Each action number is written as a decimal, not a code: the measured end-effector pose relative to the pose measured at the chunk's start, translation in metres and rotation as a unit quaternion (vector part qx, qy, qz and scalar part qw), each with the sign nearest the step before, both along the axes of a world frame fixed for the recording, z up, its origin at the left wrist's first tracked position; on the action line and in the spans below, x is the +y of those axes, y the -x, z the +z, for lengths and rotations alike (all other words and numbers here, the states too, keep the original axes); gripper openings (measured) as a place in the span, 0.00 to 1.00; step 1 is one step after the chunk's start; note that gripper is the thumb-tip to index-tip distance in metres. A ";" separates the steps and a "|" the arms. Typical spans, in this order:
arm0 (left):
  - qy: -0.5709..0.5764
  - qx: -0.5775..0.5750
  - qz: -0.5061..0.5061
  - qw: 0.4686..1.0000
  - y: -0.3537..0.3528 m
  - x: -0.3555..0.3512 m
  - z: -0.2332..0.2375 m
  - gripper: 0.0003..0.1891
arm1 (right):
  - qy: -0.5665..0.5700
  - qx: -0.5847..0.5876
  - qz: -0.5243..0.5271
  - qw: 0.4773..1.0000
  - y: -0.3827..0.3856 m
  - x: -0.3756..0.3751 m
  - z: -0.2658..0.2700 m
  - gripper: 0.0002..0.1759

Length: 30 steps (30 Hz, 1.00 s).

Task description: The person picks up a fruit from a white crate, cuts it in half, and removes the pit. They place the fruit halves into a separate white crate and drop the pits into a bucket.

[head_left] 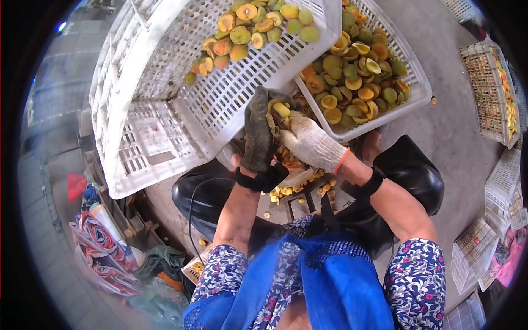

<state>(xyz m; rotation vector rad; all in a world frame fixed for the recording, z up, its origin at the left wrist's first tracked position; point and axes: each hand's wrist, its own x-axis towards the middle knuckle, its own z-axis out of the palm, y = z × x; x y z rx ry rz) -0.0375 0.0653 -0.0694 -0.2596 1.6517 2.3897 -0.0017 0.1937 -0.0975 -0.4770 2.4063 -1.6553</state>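
Largest, on the left, a big white crate (220, 104) tipped steeply toward the lap, with fruit halves (247, 30) heaped in its upper end, likely for easy reach. Beside it on the right, a second white crate (421, 88), lying flatter and filled with more cut halves (357, 77). Between the two, just above the knees, left hand (258, 129) in a dark glove curled shut around a yellow fruit (280, 110), right hand (311, 143) in a white knitted glove bent closed against the same fruit from the other side, apparently for steadying it, with no telling of any blade inside; smallest, below the hands, scattered yellow scraps (283, 191), probably fallen from the work.
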 end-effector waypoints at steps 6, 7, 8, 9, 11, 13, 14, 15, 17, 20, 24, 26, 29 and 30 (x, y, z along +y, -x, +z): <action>-0.059 0.001 -0.075 0.995 0.004 -0.007 0.002 0.26 | 0.157 -0.457 0.074 0.872 0.018 0.021 0.054 0.12; -0.059 0.001 -0.075 0.995 0.004 -0.010 -0.001 0.26 | 0.156 -0.457 0.074 0.873 0.016 0.020 0.055 0.12; -0.086 0.023 -0.102 0.991 0.003 -0.013 -0.004 0.24 | 0.223 -0.504 0.078 0.830 0.015 0.018 0.056 0.11; -0.113 0.049 -0.130 0.984 0.005 -0.014 -0.003 0.21 | 0.288 -0.545 0.081 0.783 0.015 0.017 0.058 0.10; -0.133 0.043 -0.104 0.985 -0.001 -0.010 0.001 0.21 | 0.283 -0.502 0.084 0.813 0.010 0.012 0.060 0.09; -0.243 0.029 -0.073 0.967 -0.003 -0.011 -0.003 0.21 | 0.333 -0.522 0.082 0.781 0.004 0.003 0.043 0.10; -0.277 0.032 -0.060 0.958 -0.004 -0.010 -0.003 0.21 | 0.345 -0.501 0.090 0.789 0.004 0.001 0.033 0.11; -0.280 0.034 -0.060 0.957 -0.004 -0.010 -0.003 0.21 | 0.343 -0.499 0.089 0.791 0.005 0.002 0.036 0.11; -0.269 -0.032 0.060 0.961 -0.004 -0.016 -0.006 0.20 | 0.277 -0.512 0.112 0.805 0.007 0.004 0.045 0.11; -0.240 -0.020 0.070 0.968 0.010 -0.082 -0.063 0.19 | 0.120 -0.206 0.160 0.958 -0.005 0.004 0.017 0.12; 0.033 0.027 0.029 0.999 0.031 -0.056 -0.022 0.21 | -0.310 -0.112 0.297 0.896 -0.031 0.016 0.018 0.13; 0.218 0.117 -0.061 0.967 0.055 -0.036 -0.004 0.22 | -0.338 -0.093 0.319 0.881 -0.036 0.016 0.007 0.13; 0.584 0.283 -0.078 0.757 0.127 -0.027 -0.025 0.17 | -0.284 -0.087 0.184 0.937 -0.026 0.016 0.013 0.13; 0.667 0.405 -0.028 0.625 0.148 -0.030 -0.049 0.17 | -0.272 -0.067 0.185 0.942 -0.025 0.017 0.012 0.13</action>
